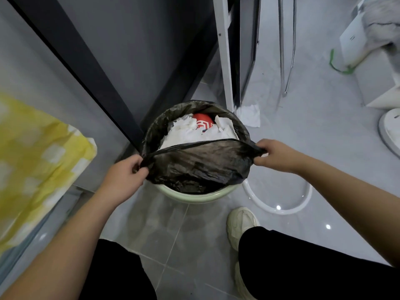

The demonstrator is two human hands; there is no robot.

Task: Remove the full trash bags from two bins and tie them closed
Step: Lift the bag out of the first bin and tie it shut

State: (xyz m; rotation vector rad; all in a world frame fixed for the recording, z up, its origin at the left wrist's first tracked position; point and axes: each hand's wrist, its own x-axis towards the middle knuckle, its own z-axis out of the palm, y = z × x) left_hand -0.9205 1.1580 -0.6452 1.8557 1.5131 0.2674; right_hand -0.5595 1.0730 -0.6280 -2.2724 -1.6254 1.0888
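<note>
A round pale green bin [195,197] stands on the grey tiled floor against a dark cabinet. A black trash bag [199,163] lines it, holding white crumpled paper [192,133] and a red cup [202,122]. The bag's near edge is pulled up off the rim and stretched taut between my hands. My left hand [127,173] pinches the bag's left corner. My right hand [276,154] pinches its right corner. The far edge still hangs over the bin's rim.
A yellow and white paper bag [36,156] lies at the left. A crumpled tissue [249,114] lies on the floor behind the bin by a white frame. A white hoop [279,204] lies right of the bin. My shoe [240,224] is near it.
</note>
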